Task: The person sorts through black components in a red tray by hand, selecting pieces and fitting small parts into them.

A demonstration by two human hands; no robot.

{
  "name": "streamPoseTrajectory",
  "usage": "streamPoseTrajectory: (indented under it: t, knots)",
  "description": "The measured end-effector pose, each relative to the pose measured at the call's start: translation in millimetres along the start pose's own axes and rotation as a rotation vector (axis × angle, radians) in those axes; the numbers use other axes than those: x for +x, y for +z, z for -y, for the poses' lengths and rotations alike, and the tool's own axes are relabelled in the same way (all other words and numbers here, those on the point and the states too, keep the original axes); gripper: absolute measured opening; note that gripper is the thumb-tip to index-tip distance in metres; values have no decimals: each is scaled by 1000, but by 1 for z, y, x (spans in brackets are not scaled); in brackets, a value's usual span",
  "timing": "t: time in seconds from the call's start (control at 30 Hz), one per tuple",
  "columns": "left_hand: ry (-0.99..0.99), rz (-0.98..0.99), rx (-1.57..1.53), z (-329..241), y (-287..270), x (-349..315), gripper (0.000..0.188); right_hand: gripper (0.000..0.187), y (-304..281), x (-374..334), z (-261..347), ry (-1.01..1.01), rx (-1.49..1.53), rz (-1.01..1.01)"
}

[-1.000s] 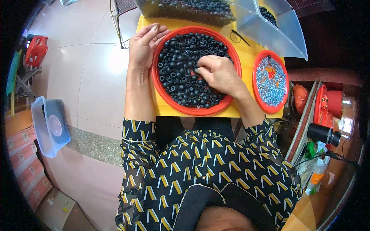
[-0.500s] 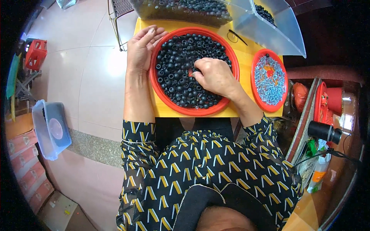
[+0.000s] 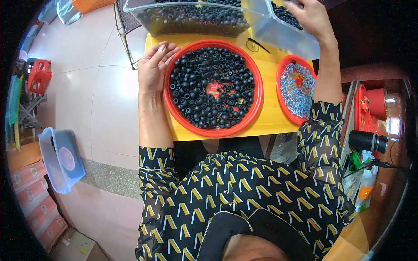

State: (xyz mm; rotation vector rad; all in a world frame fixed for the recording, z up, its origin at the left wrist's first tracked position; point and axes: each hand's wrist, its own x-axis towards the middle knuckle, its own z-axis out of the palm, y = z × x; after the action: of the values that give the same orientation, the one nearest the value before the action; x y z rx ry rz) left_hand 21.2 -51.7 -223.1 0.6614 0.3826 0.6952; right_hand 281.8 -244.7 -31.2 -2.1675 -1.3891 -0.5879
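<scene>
Sorting step: left hand (image 3: 153,69), fingers spread, steadies the red tray (image 3: 257,93) of black rings (image 3: 204,87); right hand (image 3: 311,17) reaches into the clear bin (image 3: 278,35), fingers curled, grip unclear. Next, I'd say: drop in cleanly.

My one view comes from a camera on my head, looking steeply down my chest and patterned sleeves onto the yellow table (image 3: 270,119) close below. My left hand (image 3: 153,69) enters from the lower edge; my right hand (image 3: 311,17) reaches the top rim. The fisheye bends the floor and table edges, and its left is my left.
</scene>
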Motion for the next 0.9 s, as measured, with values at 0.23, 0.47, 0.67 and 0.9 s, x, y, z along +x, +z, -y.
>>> streamPoseTrajectory:
  t: [0.23, 0.47, 0.67, 0.9]
  knots:
    - [21, -6, 23, -2, -6, -6, 27, 13, 53, -75, 57, -207, 411, 119]
    - [11, -4, 13, 0, 3, -2, 27, 26, 104, -130, 98, -471, 304, 323]
    - [1, 10, 8, 0, 2, 0, 29, 27, 83, -131, 86, -386, 415, 491]
    - [6, -3, 12, 0, 1, -2, 27, 20, 122, -101, 93, -317, 389, 324]
